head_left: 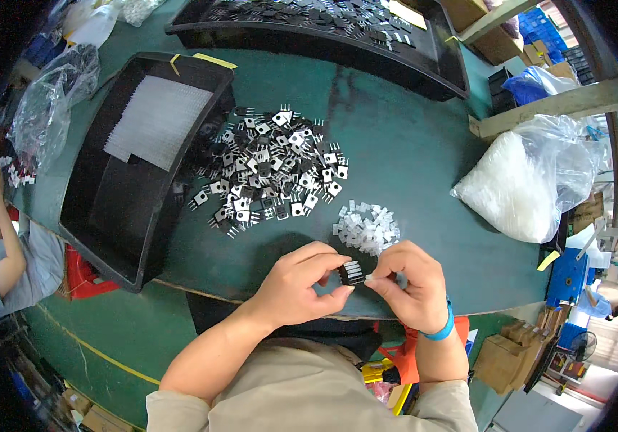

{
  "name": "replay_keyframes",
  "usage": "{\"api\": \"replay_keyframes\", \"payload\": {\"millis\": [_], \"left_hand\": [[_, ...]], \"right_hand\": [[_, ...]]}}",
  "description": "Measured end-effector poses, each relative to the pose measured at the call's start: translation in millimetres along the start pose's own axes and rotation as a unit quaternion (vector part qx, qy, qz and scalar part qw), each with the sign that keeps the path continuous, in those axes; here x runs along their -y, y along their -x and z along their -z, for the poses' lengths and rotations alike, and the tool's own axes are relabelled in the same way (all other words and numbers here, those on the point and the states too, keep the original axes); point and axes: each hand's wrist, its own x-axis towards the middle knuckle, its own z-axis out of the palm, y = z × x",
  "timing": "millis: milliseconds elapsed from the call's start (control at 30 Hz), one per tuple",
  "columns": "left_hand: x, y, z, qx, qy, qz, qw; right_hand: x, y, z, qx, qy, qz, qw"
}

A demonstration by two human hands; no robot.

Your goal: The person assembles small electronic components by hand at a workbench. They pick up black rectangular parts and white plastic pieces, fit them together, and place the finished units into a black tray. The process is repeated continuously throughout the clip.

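Observation:
Near the front edge of the table, my left hand (301, 282) pinches a small row of black transistors (353, 273) between thumb and fingers. Several white strips show side by side on that row. My right hand (411, 282), with a blue band at its wrist, is closed at the row's right end. A small whitish piece (369, 278) shows at its fingertips, touching or almost touching the row. Just beyond my hands lies a little heap of translucent white pieces (368, 227). Farther left spreads a large loose pile of three-legged transistors (273, 169), black with silvery faces.
On the left stands a black tray (111, 209) with a white ribbed sheet (159, 119) inside. A long black bin (309, 45) of dark parts spans the back. A clear bag of white pieces (514, 183) sits right. Another person's arm (8, 234) shows far left.

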Motion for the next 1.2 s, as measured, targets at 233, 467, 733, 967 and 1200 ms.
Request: {"api": "replay_keyframes", "payload": {"millis": [233, 467, 733, 967, 1200], "left_hand": [[-1.1, -0.1, -0.8, -0.003, -0.006, 0.002, 1.0], [-1.4, -0.7, 0.0, 0.003, -0.01, 0.004, 1.0], [-0.3, -1.0, -0.6, -0.002, -0.011, -0.007, 1.0], [-0.5, -0.3, 0.9, 0.006, -0.016, -0.001, 1.0], [-1.8, -2.0, 1.3, 0.004, -0.024, -0.006, 1.0]], "right_hand": [[2.9, -0.5, -2.3, 0.012, 0.0, -0.013, 1.0], [2.8, -0.8, -3.3, 0.03, 0.017, -0.006, 0.999], [6.7, 3.7, -0.5, 0.028, 0.046, 0.03, 0.998], [8.7, 7.3, -3.4, 0.011, 0.053, 0.043, 0.998], [8.5, 13.0, -4.8, -0.017, 0.051, -0.019, 0.998]]}}
